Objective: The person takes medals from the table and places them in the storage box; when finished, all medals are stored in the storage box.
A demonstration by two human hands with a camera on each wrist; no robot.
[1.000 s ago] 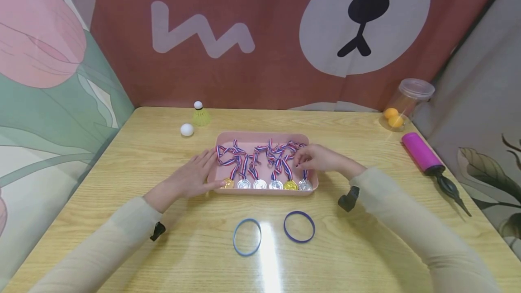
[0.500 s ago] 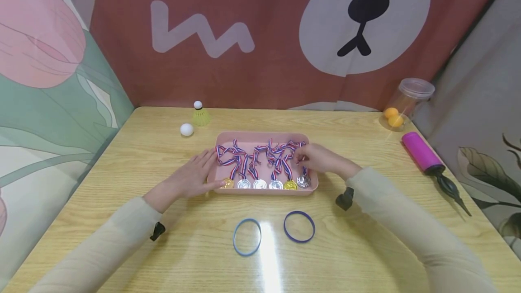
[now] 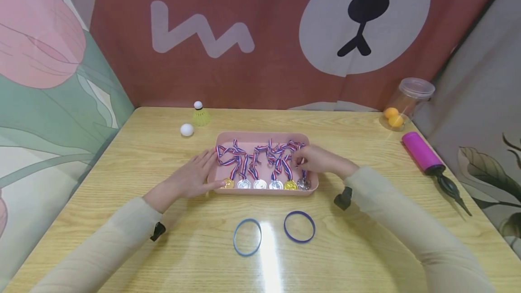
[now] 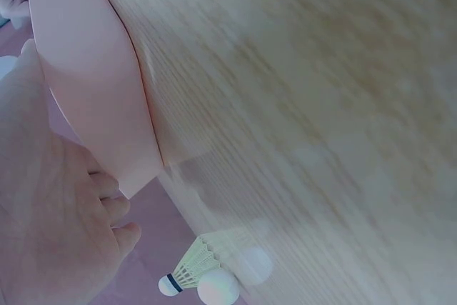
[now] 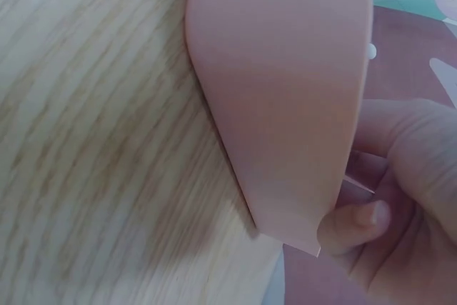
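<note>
A pink tray [image 3: 262, 192] holds several medals on striped red, white and blue ribbons, their discs lined up along the front wall. My left hand [image 3: 191, 177] lies on the tray's left edge, fingers extended, the thumb near a gold medal [image 3: 229, 183]. Over the tray's right end, my right hand [image 3: 319, 159] has curled fingers and pinches the ribbon of the rightmost silver medal [image 3: 304, 184]; the fingers partly hide that ribbon. In the right wrist view the tray wall [image 5: 285, 69] hides the medals from sight, with the curled right hand [image 5: 414, 191] at its rim.
In front of the tray lie a light blue ring [image 3: 247, 237] and a dark purple ring [image 3: 299, 227]. A white ball [image 3: 187, 129] and a yellow shuttlecock [image 3: 201, 115] stand back left. At right are a jar [image 3: 407, 101] with orange balls and a pink hand pump [image 3: 423, 153].
My right hand has shifted slightly left, and the rightmost silver medal has moved a little left and turned darker in the light. My left hand stays in place.
</note>
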